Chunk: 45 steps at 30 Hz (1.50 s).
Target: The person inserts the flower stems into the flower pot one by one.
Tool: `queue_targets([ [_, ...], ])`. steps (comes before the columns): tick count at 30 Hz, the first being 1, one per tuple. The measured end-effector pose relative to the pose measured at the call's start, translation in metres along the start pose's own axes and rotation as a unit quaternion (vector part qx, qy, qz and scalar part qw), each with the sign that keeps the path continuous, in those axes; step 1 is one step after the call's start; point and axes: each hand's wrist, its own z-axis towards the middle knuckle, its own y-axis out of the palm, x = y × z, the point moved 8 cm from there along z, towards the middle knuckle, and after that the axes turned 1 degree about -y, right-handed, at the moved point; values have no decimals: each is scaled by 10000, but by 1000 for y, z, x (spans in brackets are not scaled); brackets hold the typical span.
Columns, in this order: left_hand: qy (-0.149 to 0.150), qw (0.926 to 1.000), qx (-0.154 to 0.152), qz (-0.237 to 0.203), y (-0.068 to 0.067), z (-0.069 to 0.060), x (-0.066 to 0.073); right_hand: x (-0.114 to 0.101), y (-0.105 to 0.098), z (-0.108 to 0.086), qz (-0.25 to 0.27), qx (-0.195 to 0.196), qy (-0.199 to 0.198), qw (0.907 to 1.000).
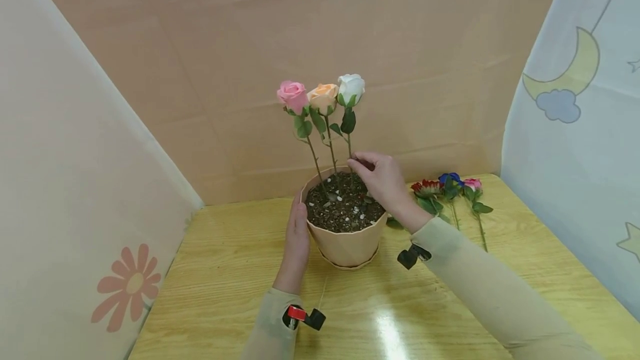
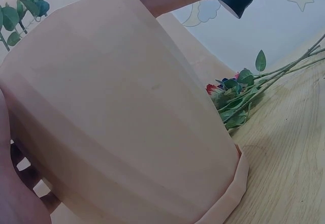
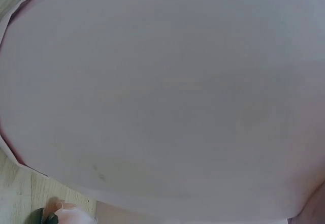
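A pale peach flowerpot (image 1: 345, 243) filled with dark soil (image 1: 340, 204) stands upright on a saucer. Three roses rise from it: a pink rose (image 1: 293, 97), an orange rose (image 1: 324, 98) and a white rose (image 1: 351, 89). With thumb and fingers, my right hand (image 1: 382, 179) pinches the white rose's stem just above the soil. My left hand (image 1: 297, 240) rests along the pot's left side, its fingers lying against the wall. The pot (image 2: 117, 107) fills most of the left wrist view and hides part of that hand. In the right wrist view, the pot wall (image 3: 167, 97) covers almost everything.
Right of the pot, on the wooden table (image 1: 230, 282), lie a red flower (image 1: 427, 188), a blue flower (image 1: 451, 179) and a pink flower (image 1: 472, 184) with leafy stems. A tan cloth (image 1: 225, 71) hangs behind; printed white cloths stand at both sides.
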Motion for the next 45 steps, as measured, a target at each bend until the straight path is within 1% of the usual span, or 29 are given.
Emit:
queue_targets([
  [3, -17, 10000, -10, 16, 0, 1, -1, 1, 0, 0, -33, 18, -20, 10000],
  [6, -19, 10000, -42, -85, 1, 3, -2, 2, 1, 1, -96, 2, -83, 9999],
  [11, 79, 9996, -140, -249, 3, 7, -1, 3, 2, 1, -134, 12, -143, 9998],
  [17, 168, 9993, -161, -283, 4, 8, -2, 6, 2, 0, 125, -7, -12, 9999],
  [21, 80, 9998, -78, -194, 3, 7, -3, 9, 2, 0, 335, 41, 95, 9994],
  [24, 60, 9998, -57, -184, 3, 6, -2, 8, 1, 0, 415, 94, 78, 9991],
  [28, 218, 9993, -125, -288, 4, 5, 2, 6, -1, -1, 450, 127, 56, 9989],
  [30, 250, 9992, -122, -288, 4, 4, 2, 6, -2, -2, 456, 124, 73, 9989],
  [34, 132, 9997, -74, -210, 4, 5, -1, 8, -3, -1, 506, 77, 144, 9986],
  [39, -14, 10000, 27, -66, 2, 3, -5, 11, -7, -6, 732, 45, 209, 9971],
  [43, -86, 9999, 58, -52, 2, 1, -5, 15, -14, -12, 852, -1, 329, 9958],
  [45, -112, 9999, 65, -59, 2, 0, -4, 16, -21, -15, 830, 7, 367, 9959],
])
